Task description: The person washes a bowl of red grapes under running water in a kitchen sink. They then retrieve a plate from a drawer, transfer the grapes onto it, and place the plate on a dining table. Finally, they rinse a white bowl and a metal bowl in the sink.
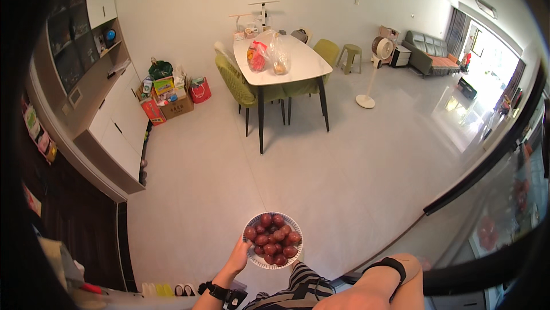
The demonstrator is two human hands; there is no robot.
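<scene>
A round plate with a blue-striped rim [297,258] holds a heap of dark red grapes [270,238]. My left hand [240,255] grips the plate at its left edge; its wrist wears a black strap with a small device. My right arm is bent at the lower right, with a black band around it, and my right hand is out of view. Striped cloth [296,286] shows below the plate. Ahead across the floor stands a white-topped dining table [296,71] bearing a red-printed plastic bag [257,56] and a clear plastic bag [280,58].
Green chairs [234,80] flank the table. A pedestal fan [366,100], a green stool [352,54] and a sofa [423,58] stand beyond it. Packed cardboard boxes [179,107] sit beside the white cabinet [122,125] at left. Glass door panel [468,219] at right; slippers [163,289] lie lower left.
</scene>
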